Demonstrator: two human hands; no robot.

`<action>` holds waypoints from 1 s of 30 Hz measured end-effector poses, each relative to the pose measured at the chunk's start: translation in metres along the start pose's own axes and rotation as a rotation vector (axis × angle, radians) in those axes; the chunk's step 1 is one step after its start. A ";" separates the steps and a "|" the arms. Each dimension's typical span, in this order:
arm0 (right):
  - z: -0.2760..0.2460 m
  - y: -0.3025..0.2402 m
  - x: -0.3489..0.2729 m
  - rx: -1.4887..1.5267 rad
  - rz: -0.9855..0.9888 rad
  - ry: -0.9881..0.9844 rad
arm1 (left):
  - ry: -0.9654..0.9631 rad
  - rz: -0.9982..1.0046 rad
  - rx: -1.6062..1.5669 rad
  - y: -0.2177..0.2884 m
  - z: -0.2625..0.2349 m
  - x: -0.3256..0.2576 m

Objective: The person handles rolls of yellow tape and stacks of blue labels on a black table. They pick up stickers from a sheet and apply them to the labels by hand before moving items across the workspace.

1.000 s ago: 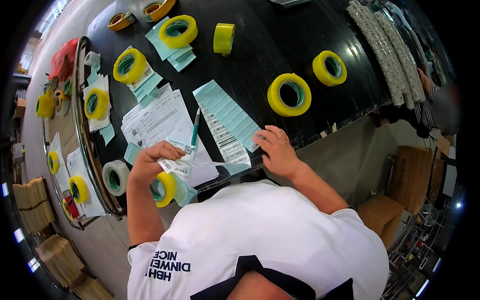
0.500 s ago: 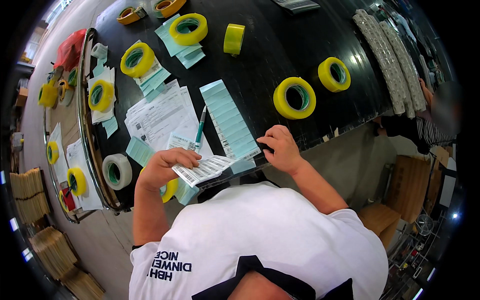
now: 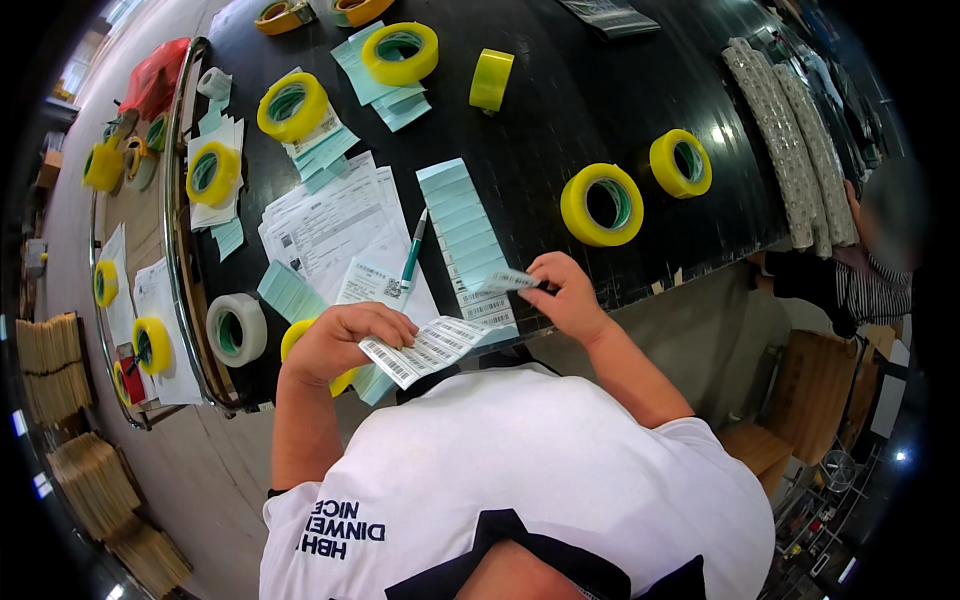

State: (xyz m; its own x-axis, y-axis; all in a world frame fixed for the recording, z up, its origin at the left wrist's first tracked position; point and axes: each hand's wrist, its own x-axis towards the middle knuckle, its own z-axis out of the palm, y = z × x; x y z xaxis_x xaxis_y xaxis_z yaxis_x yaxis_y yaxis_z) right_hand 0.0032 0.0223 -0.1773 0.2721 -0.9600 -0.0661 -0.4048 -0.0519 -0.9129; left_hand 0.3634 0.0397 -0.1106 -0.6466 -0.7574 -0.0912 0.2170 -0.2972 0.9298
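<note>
In my left hand (image 3: 352,342) is a folded sheet of white barcode labels (image 3: 428,350), pinched by its left end above the table's near edge. My right hand (image 3: 568,298) grips one small barcode label (image 3: 508,281) between thumb and fingers. That label hangs over the lower part of a long pale blue-green label strip (image 3: 460,215), which lies flat with a few barcode labels at its near end. A green and white pen (image 3: 413,250) rests on printed papers (image 3: 330,225) left of the strip. Beneath my left hand, a yellow tape roll is partly hidden.
Yellow tape rolls (image 3: 602,205) stand about the black table (image 3: 540,140), some on paper stacks. A clear tape roll (image 3: 236,331) sits by the metal rail (image 3: 178,230) at left. Patterned wrapped rolls (image 3: 775,140) lie at the right edge. Another person (image 3: 870,280) is at far right.
My right hand now has a small barcode label in its fingers, where none showed before. The label sheet in my left hand has tilted and shifted slightly right. The whole view has shifted a little.
</note>
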 end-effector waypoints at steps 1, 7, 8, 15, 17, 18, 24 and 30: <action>0.001 0.001 0.002 0.078 0.017 0.031 | -0.020 0.010 -0.004 -0.001 0.000 0.001; 0.008 -0.015 0.015 0.397 0.200 0.037 | -0.056 0.048 -0.009 -0.008 0.004 0.001; 0.009 -0.019 0.014 0.404 0.198 0.031 | -0.076 0.047 0.025 -0.008 0.004 0.004; 0.017 -0.021 0.016 0.589 0.114 -0.032 | -0.095 -0.033 0.051 -0.018 0.024 0.011; 0.016 -0.035 0.013 0.567 0.057 -0.056 | -0.085 -0.048 0.037 -0.023 0.028 0.008; 0.015 -0.033 0.012 0.611 0.020 -0.125 | -0.083 -0.054 0.029 -0.026 0.029 0.007; 0.024 0.001 0.006 0.505 0.093 -0.231 | -0.091 -0.072 -0.043 -0.029 0.035 0.010; 0.022 -0.003 0.008 0.410 0.084 -0.206 | -0.058 -0.121 -0.007 -0.029 0.037 0.009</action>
State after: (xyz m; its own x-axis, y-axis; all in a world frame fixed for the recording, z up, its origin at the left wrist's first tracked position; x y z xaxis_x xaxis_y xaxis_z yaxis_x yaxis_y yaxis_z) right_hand 0.0254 0.0209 -0.1843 0.4378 -0.8793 -0.1874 -0.0658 0.1765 -0.9821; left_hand 0.3238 0.0633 -0.1254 -0.7097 -0.6807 -0.1815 0.1398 -0.3885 0.9108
